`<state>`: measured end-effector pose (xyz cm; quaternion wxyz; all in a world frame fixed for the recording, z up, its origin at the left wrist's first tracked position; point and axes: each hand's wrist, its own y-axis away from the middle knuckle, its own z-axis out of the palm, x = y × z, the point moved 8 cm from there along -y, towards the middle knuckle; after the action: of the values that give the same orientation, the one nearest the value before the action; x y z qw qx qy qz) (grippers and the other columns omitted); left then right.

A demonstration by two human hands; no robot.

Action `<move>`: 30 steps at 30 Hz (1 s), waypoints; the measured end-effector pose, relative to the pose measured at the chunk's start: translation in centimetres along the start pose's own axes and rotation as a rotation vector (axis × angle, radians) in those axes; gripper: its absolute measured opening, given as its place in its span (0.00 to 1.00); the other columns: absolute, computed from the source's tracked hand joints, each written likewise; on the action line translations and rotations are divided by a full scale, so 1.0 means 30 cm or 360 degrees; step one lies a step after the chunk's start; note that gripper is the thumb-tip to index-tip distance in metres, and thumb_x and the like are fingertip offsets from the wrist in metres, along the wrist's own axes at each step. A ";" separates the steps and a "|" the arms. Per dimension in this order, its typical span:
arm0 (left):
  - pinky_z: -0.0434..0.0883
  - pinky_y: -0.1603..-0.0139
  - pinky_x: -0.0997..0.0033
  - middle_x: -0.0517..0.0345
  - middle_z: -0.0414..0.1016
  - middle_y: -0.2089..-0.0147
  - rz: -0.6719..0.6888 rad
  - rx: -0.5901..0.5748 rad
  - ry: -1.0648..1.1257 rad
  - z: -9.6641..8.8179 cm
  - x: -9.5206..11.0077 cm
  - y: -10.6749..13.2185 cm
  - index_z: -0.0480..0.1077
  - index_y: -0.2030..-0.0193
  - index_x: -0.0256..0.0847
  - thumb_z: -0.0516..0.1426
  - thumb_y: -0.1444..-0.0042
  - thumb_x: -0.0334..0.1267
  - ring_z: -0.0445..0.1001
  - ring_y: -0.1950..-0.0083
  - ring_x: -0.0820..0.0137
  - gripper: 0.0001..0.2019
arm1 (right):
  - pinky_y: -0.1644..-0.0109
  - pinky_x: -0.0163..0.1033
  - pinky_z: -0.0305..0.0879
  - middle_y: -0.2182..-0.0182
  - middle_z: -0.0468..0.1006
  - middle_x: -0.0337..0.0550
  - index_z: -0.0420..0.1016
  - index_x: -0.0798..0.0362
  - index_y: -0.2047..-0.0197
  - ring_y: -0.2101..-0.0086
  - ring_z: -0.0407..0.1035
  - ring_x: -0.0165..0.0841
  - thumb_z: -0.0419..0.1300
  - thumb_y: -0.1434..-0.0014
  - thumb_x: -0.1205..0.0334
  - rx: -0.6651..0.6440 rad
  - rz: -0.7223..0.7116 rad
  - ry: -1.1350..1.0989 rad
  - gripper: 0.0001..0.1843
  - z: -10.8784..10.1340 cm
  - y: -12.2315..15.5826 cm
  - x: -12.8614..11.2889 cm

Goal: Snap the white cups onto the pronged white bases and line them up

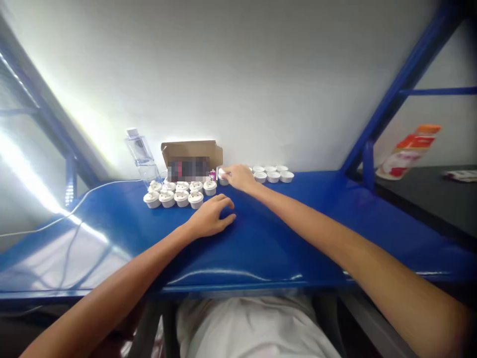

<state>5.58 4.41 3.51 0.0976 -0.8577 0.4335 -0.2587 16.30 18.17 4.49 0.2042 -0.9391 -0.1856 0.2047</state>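
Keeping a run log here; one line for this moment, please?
left hand: empty, thumb apart | right hand: at white cup, grip unclear | cardboard box: open, behind round white pieces

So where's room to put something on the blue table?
Right of the open white cups, up to the blue post, and between the left forearm and white cable. Crowded around the clear bottle, box and dotted cups.

forearms (pixel 145 266): bare | fingers (pixel 226 220): bare | lap garment (pixel 253 328): loose, probably light grey
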 end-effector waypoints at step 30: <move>0.47 0.30 0.37 0.46 0.71 0.34 -0.0419 0.0312 -0.0936 -0.131 -0.161 0.028 0.63 0.32 0.48 0.55 0.37 0.45 0.58 0.29 0.49 0.26 | 0.73 0.37 0.68 0.66 0.82 0.45 0.81 0.53 0.52 0.76 0.70 0.31 0.56 0.36 0.58 -0.0477 0.0256 -0.1267 0.16 -0.010 0.350 0.007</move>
<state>0.55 7.95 4.78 0.2663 -0.9307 0.2454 -0.0508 19.39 9.26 -0.16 -0.0386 -0.8177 -0.2039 0.5369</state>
